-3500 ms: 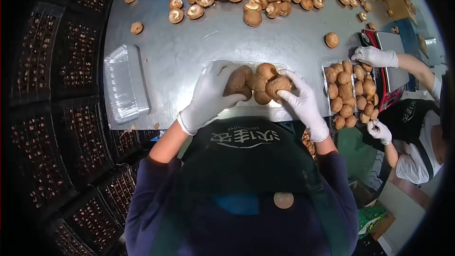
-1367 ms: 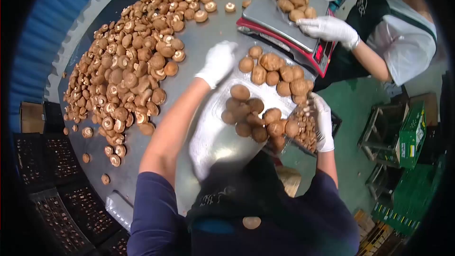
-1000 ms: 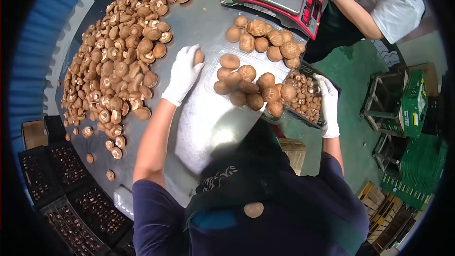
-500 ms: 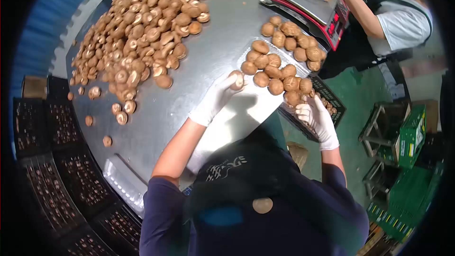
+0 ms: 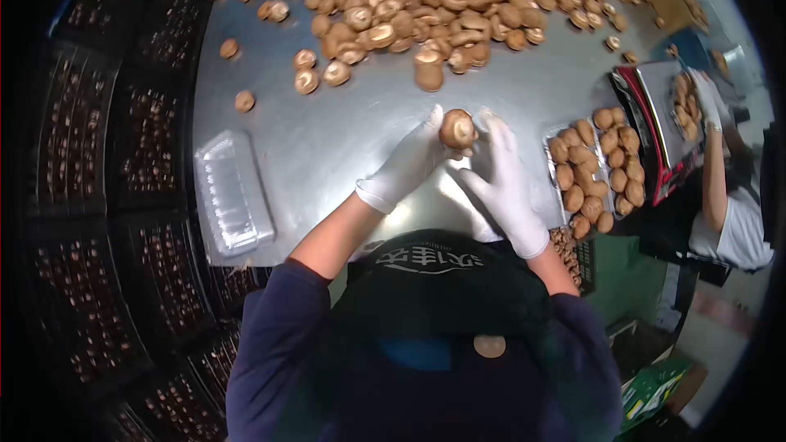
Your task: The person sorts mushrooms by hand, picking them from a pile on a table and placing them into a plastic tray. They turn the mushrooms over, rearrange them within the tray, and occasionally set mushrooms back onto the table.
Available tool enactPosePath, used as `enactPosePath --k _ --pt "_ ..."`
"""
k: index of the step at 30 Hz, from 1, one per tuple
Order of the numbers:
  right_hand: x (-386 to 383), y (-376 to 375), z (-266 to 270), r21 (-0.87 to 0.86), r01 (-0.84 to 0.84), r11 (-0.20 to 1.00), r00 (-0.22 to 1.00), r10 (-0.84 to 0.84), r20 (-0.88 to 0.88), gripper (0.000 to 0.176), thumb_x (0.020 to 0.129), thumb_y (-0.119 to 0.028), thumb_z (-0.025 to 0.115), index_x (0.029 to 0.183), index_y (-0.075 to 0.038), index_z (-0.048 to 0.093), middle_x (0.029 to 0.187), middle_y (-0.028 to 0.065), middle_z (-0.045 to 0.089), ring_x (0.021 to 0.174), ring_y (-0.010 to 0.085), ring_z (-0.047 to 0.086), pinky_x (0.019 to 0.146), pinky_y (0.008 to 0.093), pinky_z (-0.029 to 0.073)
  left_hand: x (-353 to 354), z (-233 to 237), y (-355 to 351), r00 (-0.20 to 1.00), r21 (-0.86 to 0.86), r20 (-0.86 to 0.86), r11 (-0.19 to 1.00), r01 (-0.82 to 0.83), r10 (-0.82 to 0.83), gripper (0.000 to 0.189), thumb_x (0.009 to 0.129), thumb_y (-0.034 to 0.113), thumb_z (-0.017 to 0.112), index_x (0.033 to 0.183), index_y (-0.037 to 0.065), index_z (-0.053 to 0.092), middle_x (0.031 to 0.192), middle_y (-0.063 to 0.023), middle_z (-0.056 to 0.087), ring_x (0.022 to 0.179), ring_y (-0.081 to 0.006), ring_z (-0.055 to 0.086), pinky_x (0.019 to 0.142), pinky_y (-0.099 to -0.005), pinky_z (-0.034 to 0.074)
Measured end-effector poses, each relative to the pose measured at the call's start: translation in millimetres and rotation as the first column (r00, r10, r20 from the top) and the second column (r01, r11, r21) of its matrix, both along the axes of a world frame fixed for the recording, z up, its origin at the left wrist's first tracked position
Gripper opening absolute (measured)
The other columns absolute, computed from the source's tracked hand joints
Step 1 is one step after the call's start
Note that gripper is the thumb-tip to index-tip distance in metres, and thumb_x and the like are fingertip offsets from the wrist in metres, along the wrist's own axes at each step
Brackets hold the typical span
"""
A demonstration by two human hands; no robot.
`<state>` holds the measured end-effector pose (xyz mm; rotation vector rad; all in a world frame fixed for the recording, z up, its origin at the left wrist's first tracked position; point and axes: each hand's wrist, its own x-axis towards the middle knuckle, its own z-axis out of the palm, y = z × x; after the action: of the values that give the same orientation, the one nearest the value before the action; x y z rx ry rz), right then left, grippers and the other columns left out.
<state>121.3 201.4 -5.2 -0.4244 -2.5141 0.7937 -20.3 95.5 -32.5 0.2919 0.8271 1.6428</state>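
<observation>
A shiitake mushroom (image 5: 458, 128) is pinched at the fingertips of my white-gloved left hand (image 5: 411, 162), its pale stem side turned to the right. Just right of it, my gloved right hand (image 5: 509, 184) has its thumb and fingers spread, with fingertips close to the mushroom. Both hands are over the metal table (image 5: 327, 131). Beyond them lies a big heap of shiitake (image 5: 442, 0), and one loose mushroom (image 5: 427, 74) sits at its near edge. Right of my right hand, a clear plastic tray of mushrooms (image 5: 580, 180) stands beside another filled tray (image 5: 622, 160).
An empty clear plastic tray (image 5: 233, 188) lies at the table's left. Black crates of mushrooms (image 5: 155, 139) are stacked along the left side. At the right is a red scale (image 5: 655, 135), where another person's gloved hand (image 5: 706, 98) touches a filled tray. A crate (image 5: 585, 258) sits below the table edge.
My view has turned left. My right hand has left the filled tray and come over to my left hand, its fingers now spread. The mushroom is still in my left hand.
</observation>
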Motion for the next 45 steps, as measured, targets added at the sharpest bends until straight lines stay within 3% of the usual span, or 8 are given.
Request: enactPosePath --k 4,6,9,11,26,32,36,45 --pt "-60 -6 -17 -0.411 -0.262 0.873 0.965 0.234 -0.117 0.061 0.081 -0.009 0.068 0.138 -0.009 0.046 0.124 0.0142 0.058 0.109 0.0266 0.061 0.088 0.0335 0.051 -4 30 -52 0.932 -0.073 -0.342 0.986 -0.152 0.118 0.041 0.104 0.032 0.038 0.125 0.001 0.056 0.120 -0.0084 0.060 0.114 -0.0184 0.055 0.098 -0.0366 0.043" --pt "-77 -11 -11 -0.950 -0.265 0.164 0.962 0.113 -0.249 0.046 0.093 -0.018 0.060 0.133 0.000 0.048 0.116 0.0124 0.062 0.101 0.0215 0.061 0.088 0.0315 0.048 -10 44 -93 0.343 -0.223 -0.936 0.889 -0.399 -0.081 0.035 0.096 0.026 0.051 0.120 -0.001 0.054 0.111 -0.0170 0.061 0.110 -0.0292 0.056 0.100 -0.0373 0.040" --pt "-87 1 -1 -0.834 -0.285 -0.473 0.945 0.010 -0.328 0.052 0.098 -0.033 0.049 0.132 0.006 0.045 0.108 0.0133 0.060 0.098 0.0241 0.058 0.081 0.0315 0.046 -34 20 -176 -0.394 0.203 -0.780 0.399 -0.894 -0.486 0.049 0.082 0.017 0.067 0.125 -0.004 0.054 0.118 -0.0234 0.059 0.109 -0.0382 0.055 0.096 -0.0459 0.044" --pt "-86 9 -17 -0.659 -0.259 -0.706 0.943 -0.037 -0.330 0.061 0.098 -0.045 0.043 0.132 0.006 0.045 0.101 0.0125 0.058 0.092 0.0256 0.053 0.073 0.0336 0.043 -40 10 -223 -0.010 -0.097 -0.705 0.110 -0.989 -0.709 0.046 0.084 0.018 0.067 0.123 -0.003 0.055 0.114 -0.0218 0.060 0.106 -0.0379 0.057 0.092 -0.0451 0.047" --pt "-65 11 -18 -0.266 -0.306 -0.914 0.883 -0.169 -0.437 0.059 0.096 -0.051 0.039 0.125 0.000 0.048 0.090 0.0055 0.051 0.079 0.0198 0.043 0.063 0.0295 0.036 -46 -13 -247 -0.015 0.046 -0.857 -0.047 -0.998 -0.515 0.033 0.076 0.007 0.070 0.109 0.006 0.064 0.083 -0.0117 0.064 0.071 -0.0271 0.063 0.066 -0.0390 0.049" --pt "-38 20 -10 -0.566 -0.391 -0.726 0.905 -0.193 -0.378 0.058 0.092 -0.042 0.052 0.127 0.004 0.046 0.097 0.0097 0.056 0.080 0.0212 0.047 0.062 0.0295 0.038 -1 32 -186 -0.478 0.236 -0.812 0.560 -0.794 -0.335 0.033 0.072 0.000 0.067 0.103 0.011 0.069 0.081 -0.0076 0.058 0.074 -0.0241 0.056 0.067 -0.0348 0.048" --pt "-20 12 5 -0.973 -0.221 0.066 0.975 0.021 -0.220 0.044 0.090 -0.025 0.062 0.121 0.005 0.052 0.094 0.0123 0.066 0.083 0.0193 0.063 0.073 0.0267 0.049 27 -26 -138 -0.402 -0.029 -0.886 0.893 -0.450 -0.232 0.029 0.082 0.009 0.061 0.111 0.010 0.065 0.087 -0.0077 0.058 0.086 -0.0259 0.059 0.075 -0.0348 0.050" --pt "-76 -47 -45 -0.507 -0.270 0.819 0.875 0.428 0.226 0.058 0.081 -0.024 0.073 0.130 -0.001 0.052 0.109 0.0146 0.065 0.095 0.0260 0.064 0.086 0.0330 0.050 11 -16 -127 -0.122 0.037 -0.991 0.765 -0.643 -0.055 0.046 0.082 0.004 0.058 0.127 -0.001 0.052 0.121 -0.0207 0.056 0.105 -0.0382 0.055 0.089 -0.0439 0.046"
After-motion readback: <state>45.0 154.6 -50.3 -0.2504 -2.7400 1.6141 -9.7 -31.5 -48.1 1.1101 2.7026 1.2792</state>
